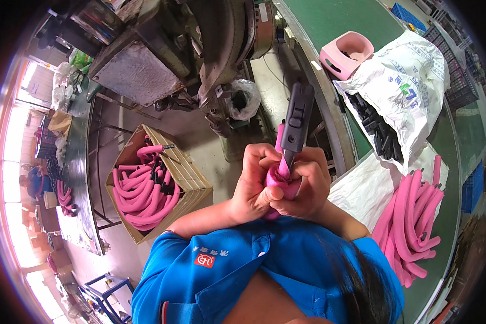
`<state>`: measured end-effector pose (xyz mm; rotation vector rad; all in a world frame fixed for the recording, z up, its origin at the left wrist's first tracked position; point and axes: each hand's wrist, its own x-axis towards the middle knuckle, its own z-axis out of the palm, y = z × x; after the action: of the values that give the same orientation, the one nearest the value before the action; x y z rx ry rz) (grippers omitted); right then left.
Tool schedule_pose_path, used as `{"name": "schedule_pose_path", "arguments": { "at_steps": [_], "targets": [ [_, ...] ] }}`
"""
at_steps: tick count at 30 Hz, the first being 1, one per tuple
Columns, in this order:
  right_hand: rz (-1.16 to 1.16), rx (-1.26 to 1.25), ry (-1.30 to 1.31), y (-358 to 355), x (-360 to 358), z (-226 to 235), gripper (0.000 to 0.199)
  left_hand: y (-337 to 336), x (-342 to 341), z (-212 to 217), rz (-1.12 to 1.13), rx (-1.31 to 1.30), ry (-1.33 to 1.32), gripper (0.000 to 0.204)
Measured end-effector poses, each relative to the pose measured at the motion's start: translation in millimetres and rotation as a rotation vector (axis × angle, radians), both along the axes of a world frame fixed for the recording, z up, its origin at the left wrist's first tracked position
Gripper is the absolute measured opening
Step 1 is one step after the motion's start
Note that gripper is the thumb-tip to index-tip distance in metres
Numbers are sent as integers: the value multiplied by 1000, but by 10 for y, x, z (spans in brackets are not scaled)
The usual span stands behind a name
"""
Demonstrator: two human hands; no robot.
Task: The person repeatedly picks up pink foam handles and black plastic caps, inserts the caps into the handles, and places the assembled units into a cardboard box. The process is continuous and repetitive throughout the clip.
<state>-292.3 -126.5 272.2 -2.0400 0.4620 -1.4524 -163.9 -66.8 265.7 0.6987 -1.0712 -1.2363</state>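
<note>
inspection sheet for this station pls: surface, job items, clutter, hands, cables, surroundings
surface: green belt table on the right, partly under white sheeting.
job's things: pink foam tube with a dark grey handle part standing up out of its end.
clutter: pink stool; white sack of black parts; loose pink tubes.
grippers: left hand and right hand both closed on the pink foam tube.
cables: nothing seen.
surroundings: cardboard box of pink tubes; grey machine.

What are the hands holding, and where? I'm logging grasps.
Both hands, left and right, grip the end of a pink foam tube. A dark handle piece sticks up out of that end.
</note>
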Motion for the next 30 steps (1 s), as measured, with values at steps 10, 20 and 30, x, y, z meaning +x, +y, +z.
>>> {"name": "schedule_pose_path", "arguments": {
  "at_steps": [10,20,30],
  "targets": [
    [167,404,78,-21,9,27,35,-23,-46,-47,-8,7,93,47],
    [326,607,-201,67,83,-91,67,36,57,-195,-22,61,-131,48],
    [479,879,-446,-272,-4,273,27,27,251,-27,-480,98,-324,84]
  ]
}}
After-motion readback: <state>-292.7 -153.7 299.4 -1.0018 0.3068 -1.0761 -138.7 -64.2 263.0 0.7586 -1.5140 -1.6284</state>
